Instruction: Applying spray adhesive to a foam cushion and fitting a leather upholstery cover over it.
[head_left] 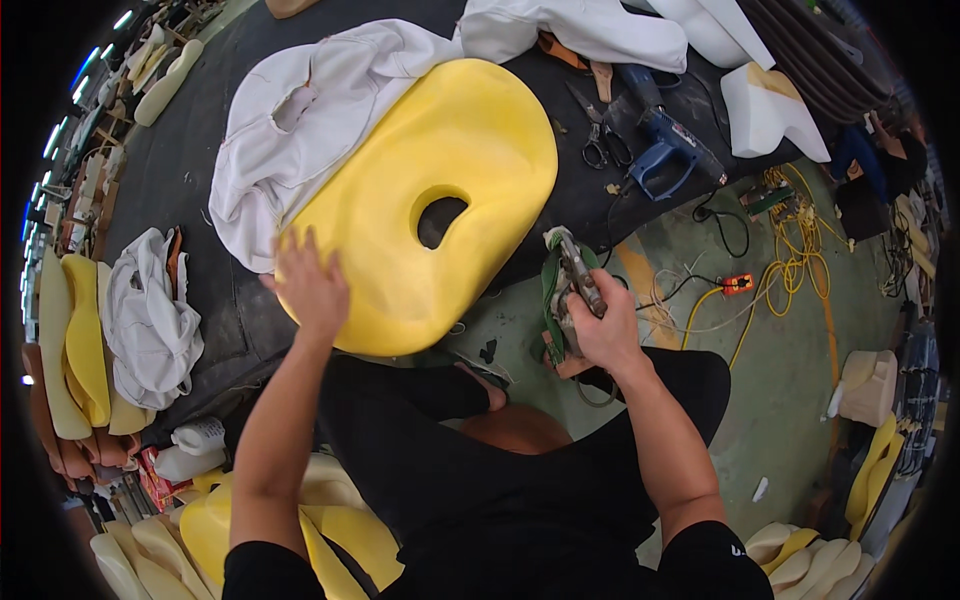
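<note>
A large yellow foam seat cushion (pixel 380 240) with an oval hole lies at the table's near edge. White fabric (pixel 270 150) covers its far left side. My left hand (pixel 312 285) is on the cushion's near left edge, fingers spread. In my right hand (pixel 605 322) is what looks like a spray gun (pixel 578 272), with a metal body and a greenish, caked lower part. It is held right of the cushion, past the table edge and over the floor. Its nozzle and trigger cannot be made out clearly.
Scissors (pixel 603 140) and a blue heat gun (pixel 668 155) lie on the black table (pixel 165 180) to the right. A bundle of white fabric (pixel 150 320) sits at the left. Yellow cables (pixel 795 255) run across the floor. More foam pieces (pixel 205 525) stand behind me.
</note>
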